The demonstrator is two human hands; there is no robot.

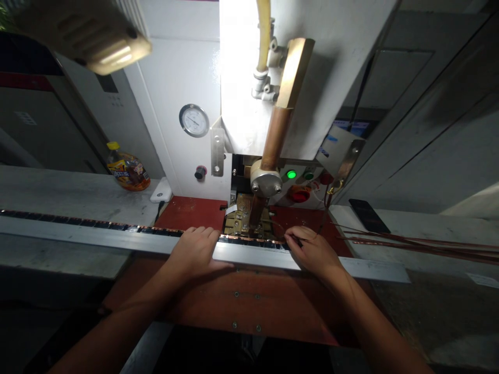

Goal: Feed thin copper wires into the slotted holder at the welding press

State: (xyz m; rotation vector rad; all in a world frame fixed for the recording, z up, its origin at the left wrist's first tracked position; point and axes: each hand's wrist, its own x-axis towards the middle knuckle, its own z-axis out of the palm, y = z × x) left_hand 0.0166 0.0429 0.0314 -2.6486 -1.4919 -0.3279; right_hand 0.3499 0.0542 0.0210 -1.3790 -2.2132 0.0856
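Observation:
A long silvery metal bar [257, 254] lies crosswise in front of a machine. Along its back edge runs a strip of black segments with copper-coloured edging [128, 227]. My left hand [197, 249] is closed over the bar and strip, thumb at the front. Beside the strip's right end, my right hand [312, 249] is pinched around a thin wire [278, 224], mostly hidden by the fingers. That wire curves toward the brass clamp block [237, 223]. Between my hands, the tip of a slanted copper electrode [255, 213] comes down just behind the strip.
Long copper strips [421, 244] and a black phone [368, 215] lie on the right. To the left stand a yellow-capped bottle [127, 169] and a white box [161, 190]. A gauge [194, 120], lit green button [291, 174] and red knob [299, 195] are on the machine.

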